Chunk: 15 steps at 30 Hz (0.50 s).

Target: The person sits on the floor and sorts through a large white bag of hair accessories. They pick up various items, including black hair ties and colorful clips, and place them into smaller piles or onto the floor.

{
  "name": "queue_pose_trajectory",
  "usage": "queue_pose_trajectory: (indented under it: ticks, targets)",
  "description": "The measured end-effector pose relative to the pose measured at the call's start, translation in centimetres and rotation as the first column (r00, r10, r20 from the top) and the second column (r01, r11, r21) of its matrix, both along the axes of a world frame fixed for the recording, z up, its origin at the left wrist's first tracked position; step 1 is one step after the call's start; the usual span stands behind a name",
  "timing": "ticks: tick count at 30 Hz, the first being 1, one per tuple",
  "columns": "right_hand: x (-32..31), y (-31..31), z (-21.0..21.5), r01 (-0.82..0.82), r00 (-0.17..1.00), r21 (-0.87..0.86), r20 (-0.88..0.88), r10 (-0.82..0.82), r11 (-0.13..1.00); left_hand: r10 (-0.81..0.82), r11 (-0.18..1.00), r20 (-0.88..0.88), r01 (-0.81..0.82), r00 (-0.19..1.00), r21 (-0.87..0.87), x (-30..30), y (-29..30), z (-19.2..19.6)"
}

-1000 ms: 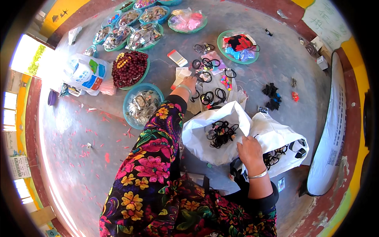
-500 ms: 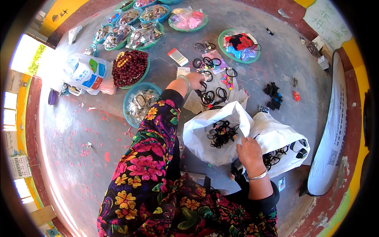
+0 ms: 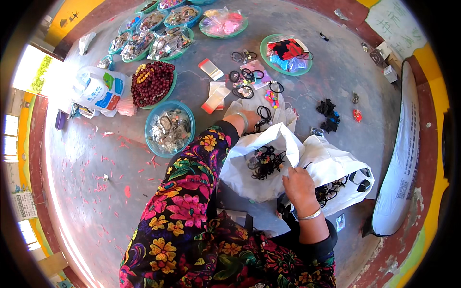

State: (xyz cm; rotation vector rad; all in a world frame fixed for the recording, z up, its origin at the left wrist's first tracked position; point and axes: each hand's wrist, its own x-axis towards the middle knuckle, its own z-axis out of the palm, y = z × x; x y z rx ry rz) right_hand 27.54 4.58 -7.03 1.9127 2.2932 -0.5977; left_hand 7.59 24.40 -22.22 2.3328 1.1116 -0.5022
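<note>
My right hand [image 3: 298, 187] pinches the rim of an open white bag [image 3: 235, 175]. Inside that bag lies a tangle of black hair ties [image 3: 268, 163]. A second white bag [image 3: 338, 157] leans beside it, with black bands [image 3: 331, 189] showing at its mouth. My left hand [image 3: 250, 121], with a bracelet at the wrist, reaches just beyond the open bag's far edge, beside black loop hair ties [image 3: 263, 113] on a pale sheet [image 3: 283, 98]. Its fingers are mostly hidden, so whether it holds one is unclear. More hair ties [image 3: 251, 74] and a colourful beaded piece [image 3: 272, 99] lie farther off.
Orange-and-white cards [image 3: 216, 99] lie left of the hair ties. A blue basin [image 3: 187, 141] of small packets and a tray [image 3: 168, 93] of dark red beads stand at the left. Black bundles [image 3: 328, 115] lie right, near a long silver-wrapped object [image 3: 398, 158].
My left hand has moved back from the farther hair ties toward the open bag, uncovering the cards. My right hand keeps its hold on the bag's rim. The view has shifted slightly.
</note>
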Motion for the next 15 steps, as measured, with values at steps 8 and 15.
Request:
queue_pose_trajectory:
  ticks: [8,15]
  targets:
    - [-0.1,-0.3,0.1,0.021,0.999,0.022,-0.045,-0.02,1.0,0.095,0.981,0.26,-0.135,0.961,0.143,1.0,2.2,2.3]
    - [0.2,-0.4,0.0,-0.018,0.999,0.011,-0.038,0.018,1.0,0.11,0.994,0.076,-0.111,0.991,0.008,2.7,1.0,1.7]
